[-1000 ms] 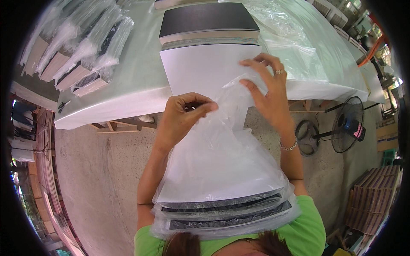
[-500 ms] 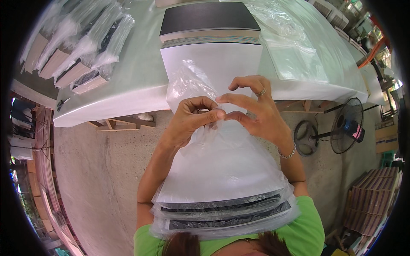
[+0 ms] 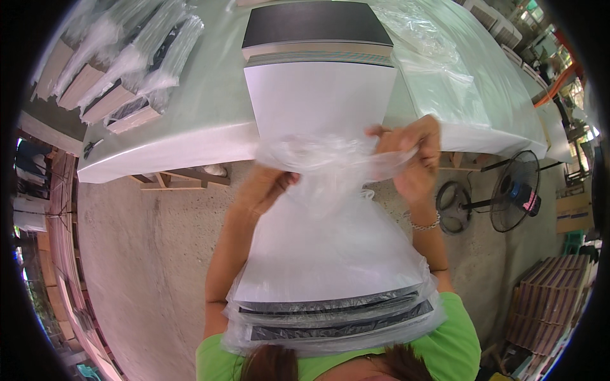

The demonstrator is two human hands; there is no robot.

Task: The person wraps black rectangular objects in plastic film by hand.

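Four wrapped bundles (image 3: 105, 106) lie at ten o'clock on the pale-covered table (image 3: 213, 114), their plastic drawn out long and loose. Just off centre toward nine o'clock, the left hand (image 3: 259, 188) is blurred, its fingers bent together, seemingly pinching the film of a clear bag (image 3: 330, 238). That bag reaches from the centre down to six o'clock, by the person's green shirt (image 3: 452, 333). It looks well along: a stack of sheets (image 3: 330, 270) is inside and the neck is gathered, but no fastening can be made out. Through thin, crinkled, cloudy plastic the stack's top shows smooth and white, its near side banded with black. At twelve o'clock stands a dark-topped stack (image 3: 318, 25). Between two and three, the right hand (image 3: 416, 159), also blurred, appears to pinch stretched film. Flat clear plastic (image 3: 448, 98) lies at two.
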